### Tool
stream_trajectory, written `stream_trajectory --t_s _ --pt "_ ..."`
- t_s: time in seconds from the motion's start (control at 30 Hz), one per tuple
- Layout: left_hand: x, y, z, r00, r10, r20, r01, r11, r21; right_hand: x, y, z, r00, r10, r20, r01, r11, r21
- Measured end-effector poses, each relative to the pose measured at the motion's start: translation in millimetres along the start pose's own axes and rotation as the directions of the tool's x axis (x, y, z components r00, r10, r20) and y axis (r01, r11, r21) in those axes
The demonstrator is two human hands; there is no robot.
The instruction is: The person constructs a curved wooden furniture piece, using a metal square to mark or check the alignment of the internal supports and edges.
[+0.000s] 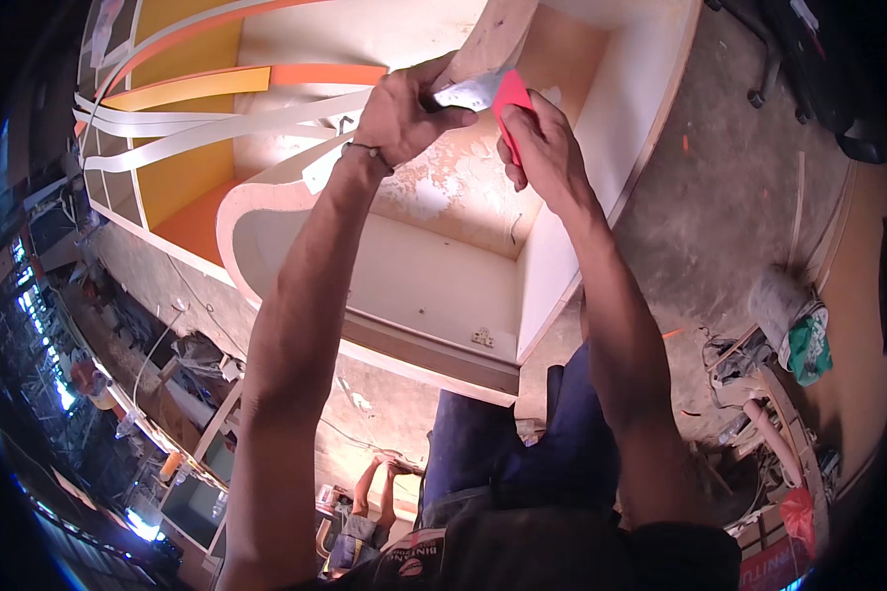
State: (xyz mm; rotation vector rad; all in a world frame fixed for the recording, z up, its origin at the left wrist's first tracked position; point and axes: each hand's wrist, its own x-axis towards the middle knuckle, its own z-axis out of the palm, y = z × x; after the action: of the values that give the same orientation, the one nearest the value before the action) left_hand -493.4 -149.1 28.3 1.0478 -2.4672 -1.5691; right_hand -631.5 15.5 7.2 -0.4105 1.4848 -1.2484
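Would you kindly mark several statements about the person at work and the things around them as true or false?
1. A thin dark bracelet circles the wrist of the left-hand grip. True.
2. The right-hand grip holds a flat bright-red tool. True.
3. The left-hand grip appears to the right of the red tool. False: it appears to its left.
4. A crumpled piece of green plastic shows at the right of the picture. True.
5. The red tool appears lower in the picture than the green plastic. False: it appears higher.
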Motion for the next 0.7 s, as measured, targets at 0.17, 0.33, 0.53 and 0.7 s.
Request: stream_trajectory --t_s 0.17,0.33,0.53,0.7 --pt "6 -2 2 0.998 0.024 -0.057 -0.028 0.997 -0.079 4 -8 -2 0.999 0.031 0.033 -0.031 0.999 -0.007" --pt "16 14 8 0.997 0.042 -0.071 -0.035 0.995 0.095 3 0 1 1.000 0.005 0.009 -0.005 1.000 -0.018" --pt "14 15 3 1.000 -0.025 -0.015 0.026 0.998 0.063 9 -7 -2 0.996 0.059 0.070 -0.058 0.998 -0.015" --pt "19 7 -1 1.000 0.003 0.017 -0.003 1.000 0.001 15 -19 -2 0.994 0.057 0.089 -0.049 0.995 -0.090"
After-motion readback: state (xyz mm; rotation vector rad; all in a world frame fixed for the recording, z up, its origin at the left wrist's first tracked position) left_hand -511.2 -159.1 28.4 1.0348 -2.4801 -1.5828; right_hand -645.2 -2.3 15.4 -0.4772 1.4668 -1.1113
